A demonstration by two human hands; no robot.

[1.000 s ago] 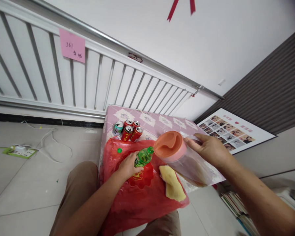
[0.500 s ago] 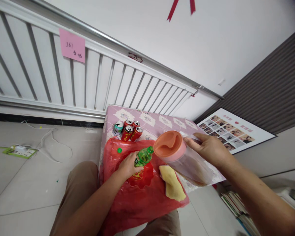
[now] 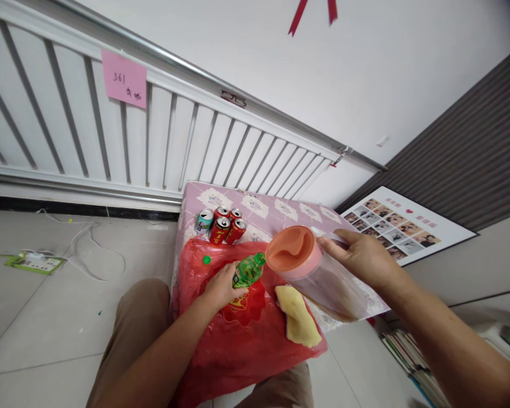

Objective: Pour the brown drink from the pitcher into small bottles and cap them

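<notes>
My left hand (image 3: 222, 288) is wrapped round a green plastic bottle (image 3: 249, 271), which is tilted with its uncapped mouth to the right. Close to that mouth is the orange lid of a clear pitcher (image 3: 295, 252). My right hand (image 3: 359, 253) grips the pitcher by its handle and holds it tipped toward the bottle, with some brownish liquid low inside. Below the bottle sits a red scalloped dish (image 3: 250, 309) on a red plastic sheet (image 3: 255, 362). A green cap (image 3: 206, 260) lies on the sheet to the left, and a yellow cloth (image 3: 300, 320) to the right.
Several drink cans (image 3: 221, 229) stand together at the back left of the table, whose patterned cloth (image 3: 255, 204) shows behind. A white radiator (image 3: 153, 130) runs along the wall. On the right are a framed photo board (image 3: 446, 226) and books (image 3: 408, 357). A power strip (image 3: 34, 262) lies on the floor.
</notes>
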